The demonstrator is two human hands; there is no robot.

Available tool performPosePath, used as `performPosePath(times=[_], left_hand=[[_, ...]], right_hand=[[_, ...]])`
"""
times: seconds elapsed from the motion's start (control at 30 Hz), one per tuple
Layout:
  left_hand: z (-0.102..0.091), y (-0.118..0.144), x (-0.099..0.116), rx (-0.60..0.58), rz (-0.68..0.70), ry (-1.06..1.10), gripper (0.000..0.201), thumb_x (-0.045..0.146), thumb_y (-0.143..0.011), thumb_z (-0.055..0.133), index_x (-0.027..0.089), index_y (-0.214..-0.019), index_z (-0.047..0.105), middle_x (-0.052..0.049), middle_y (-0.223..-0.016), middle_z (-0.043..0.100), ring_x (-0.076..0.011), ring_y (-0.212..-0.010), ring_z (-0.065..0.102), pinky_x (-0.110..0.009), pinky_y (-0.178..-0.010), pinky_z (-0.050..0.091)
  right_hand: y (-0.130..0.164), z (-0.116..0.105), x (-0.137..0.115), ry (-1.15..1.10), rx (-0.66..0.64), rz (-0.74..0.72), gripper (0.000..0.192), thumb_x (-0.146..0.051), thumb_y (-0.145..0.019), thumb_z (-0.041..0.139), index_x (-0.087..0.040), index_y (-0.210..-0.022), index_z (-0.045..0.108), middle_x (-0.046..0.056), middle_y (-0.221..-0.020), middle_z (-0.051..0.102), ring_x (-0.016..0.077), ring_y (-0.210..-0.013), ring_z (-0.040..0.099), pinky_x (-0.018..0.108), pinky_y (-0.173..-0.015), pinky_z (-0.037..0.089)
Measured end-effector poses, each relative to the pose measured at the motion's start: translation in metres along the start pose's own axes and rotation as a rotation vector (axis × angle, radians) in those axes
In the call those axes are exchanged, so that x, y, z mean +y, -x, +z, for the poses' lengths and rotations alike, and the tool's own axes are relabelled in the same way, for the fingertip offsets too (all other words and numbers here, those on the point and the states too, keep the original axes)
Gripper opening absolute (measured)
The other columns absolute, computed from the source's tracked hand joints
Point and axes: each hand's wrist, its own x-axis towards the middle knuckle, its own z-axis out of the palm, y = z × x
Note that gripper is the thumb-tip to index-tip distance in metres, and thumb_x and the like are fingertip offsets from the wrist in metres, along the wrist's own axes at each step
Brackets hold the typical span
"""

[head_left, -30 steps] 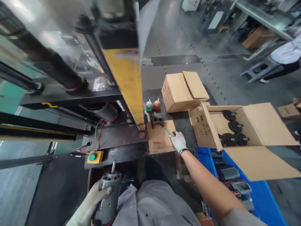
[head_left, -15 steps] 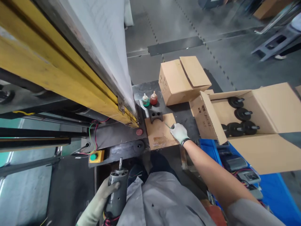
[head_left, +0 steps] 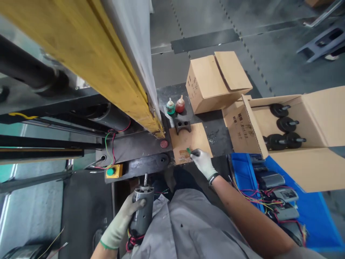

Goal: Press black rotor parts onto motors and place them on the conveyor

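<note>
My left hand (head_left: pixel 132 212), in a pale glove, grips a grey cylindrical electric motor (head_left: pixel 142 208) close to my body. The motor stands nearly upright with its shaft pointing up, and red and yellow wires hang at its lower end. Over the near right part of a tan board (head_left: pixel 201 138), my gloved right hand (head_left: pixel 202 162) pinches a small green strip-like piece (head_left: pixel 188 150); its exact kind is too small to tell. Brownish smears (head_left: pixel 184 154) mark the board beneath it. A dark curved block with two holes (head_left: pixel 183 126) rests at the board's far edge.
Green (head_left: pixel 170 107) and red (head_left: pixel 180 105) squeeze bottles stand behind the block. A closed carton (head_left: pixel 207 82) and an open carton (head_left: pixel 239 129) with black shafted parts sit right. Blue bins (head_left: pixel 318 223) hold motors. A yellow machine frame (head_left: pixel 129 82) and green button (head_left: pixel 110 171) are left.
My right hand has moved down and slightly left over the board, bringing the green piece towards the smears. The left hand still holds the motor. The whole view has shifted a little.
</note>
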Motion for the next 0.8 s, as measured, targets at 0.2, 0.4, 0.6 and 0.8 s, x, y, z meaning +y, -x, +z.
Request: performPosePath(times=[0.2,0.4,0.6,0.8], left_hand=[[-0.001,-0.001,-0.006,-0.039,-0.013,0.015,0.059,0.051,-0.079,0.084,0.019,-0.127,0.075,-0.009,-0.125,0.079,-0.0341,-0.119,0.068,-0.036,-0.103,0.052],[-0.007,-0.006,-0.019,-0.056,-0.026,0.034,0.059,0.050,-0.076,0.085,0.015,-0.123,0.076,-0.011,-0.121,0.079,-0.0338,-0.114,0.067,-0.038,-0.102,0.051],[-0.008,-0.010,-0.023,-0.095,-0.015,0.027,0.056,0.048,-0.079,0.083,0.014,-0.123,0.074,-0.011,-0.118,0.078,-0.0326,-0.113,0.066,-0.037,-0.100,0.050],[-0.004,-0.015,-0.023,-0.118,0.012,0.066,0.060,0.048,-0.077,0.085,0.013,-0.126,0.073,-0.011,-0.116,0.078,-0.0275,-0.103,0.067,-0.034,-0.092,0.050]], right_hand=[[-0.006,0.001,-0.002,0.070,-0.025,0.019,0.012,-0.024,-0.087,0.067,-0.018,-0.084,0.078,0.007,-0.087,0.081,0.0201,-0.085,0.075,0.027,-0.073,0.048],[-0.005,-0.003,0.001,0.143,-0.048,0.019,0.013,-0.024,-0.086,0.069,-0.018,-0.082,0.079,0.008,-0.088,0.082,0.0219,-0.085,0.076,0.027,-0.072,0.046],[0.014,-0.011,0.008,0.188,-0.043,0.036,0.016,-0.028,-0.084,0.069,-0.018,-0.078,0.079,0.011,-0.086,0.082,0.0256,-0.085,0.077,0.029,-0.070,0.047],[0.053,-0.029,-0.015,0.085,0.021,-0.039,0.018,-0.035,-0.087,0.067,-0.020,-0.085,0.077,0.007,-0.087,0.081,0.0239,-0.083,0.076,0.030,-0.072,0.050]])
